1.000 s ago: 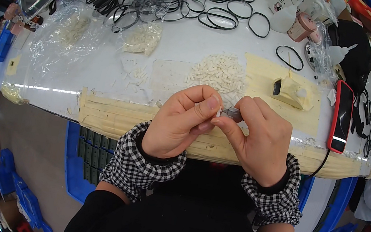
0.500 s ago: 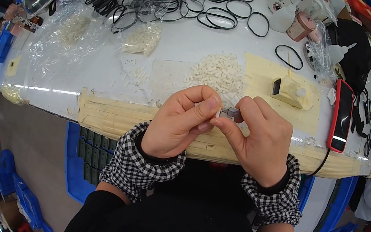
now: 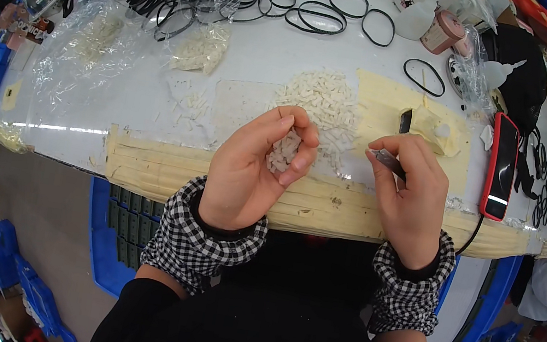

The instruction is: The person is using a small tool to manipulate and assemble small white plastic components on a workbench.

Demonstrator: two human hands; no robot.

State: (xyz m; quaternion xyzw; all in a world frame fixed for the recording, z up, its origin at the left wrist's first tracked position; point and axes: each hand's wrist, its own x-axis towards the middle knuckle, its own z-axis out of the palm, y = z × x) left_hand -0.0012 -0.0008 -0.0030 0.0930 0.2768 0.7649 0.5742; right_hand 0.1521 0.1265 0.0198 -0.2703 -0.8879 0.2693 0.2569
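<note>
My left hand point(image 3: 244, 173) is cupped above the taped table edge, its fingers curled round several small white pieces point(image 3: 282, 154) that show in the hollow of the palm. To its right, my right hand point(image 3: 413, 193) pinches a small flat grey metal tool point(image 3: 389, 162) between thumb and fingers; its exact kind is hard to make out. The two hands are apart. Just beyond them lies a loose pile of short white pieces point(image 3: 323, 104) on the white table point(image 3: 246, 70). A few more white bits point(image 3: 191, 109) are scattered left of the pile.
Black rubber rings point(image 3: 319, 17) and a tangled black heap lie at the back. Clear bags point(image 3: 201, 48) sit left. A tape-wrapped block point(image 3: 437, 132), a red-cased phone point(image 3: 501, 168) with a cable and a pink tub point(image 3: 443, 33) stand right. Blue crates point(image 3: 110, 252) flank my body.
My hands have drawn apart from where they met. The left fingers have loosened from a pinch on a small white piece into a cupped curl. The right hand has moved right with the grey tool.
</note>
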